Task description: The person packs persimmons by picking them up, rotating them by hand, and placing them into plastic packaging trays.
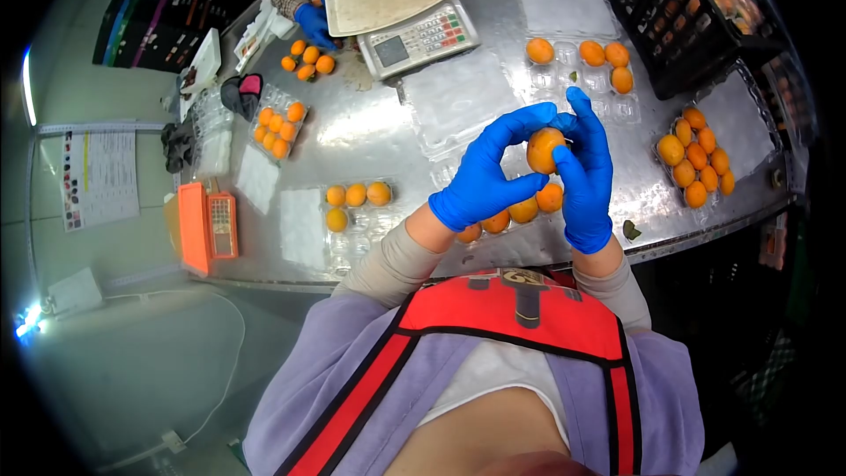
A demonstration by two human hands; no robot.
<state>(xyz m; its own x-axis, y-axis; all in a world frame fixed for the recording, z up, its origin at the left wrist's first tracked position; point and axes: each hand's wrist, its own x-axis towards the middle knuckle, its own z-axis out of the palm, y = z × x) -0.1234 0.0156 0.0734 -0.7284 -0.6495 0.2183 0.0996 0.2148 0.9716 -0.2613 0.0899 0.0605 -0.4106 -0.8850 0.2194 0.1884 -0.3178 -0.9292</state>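
Observation:
A round orange fruit (545,152) is held up over the metal table between my two blue-gloved hands. My left hand (485,174) curves around its left side, fingertips at the top and thumb low. From the other side, my right hand (589,178) grips it with the thumb across its front; the index finger points up. Below them lies a clear plastic fruit tray with a row of orange fruits (523,210) along its near side, partly covered by my hands. Its clear lid (454,110) is folded open beyond.
Other part-filled clear trays hold fruits (355,195) at left and fruits (592,54) at far right. A full tray (694,159) sits right. A scale (419,35), a black crate (679,26) and an orange device (207,225) surround the work area. Another person's gloved hand (315,25) is beyond.

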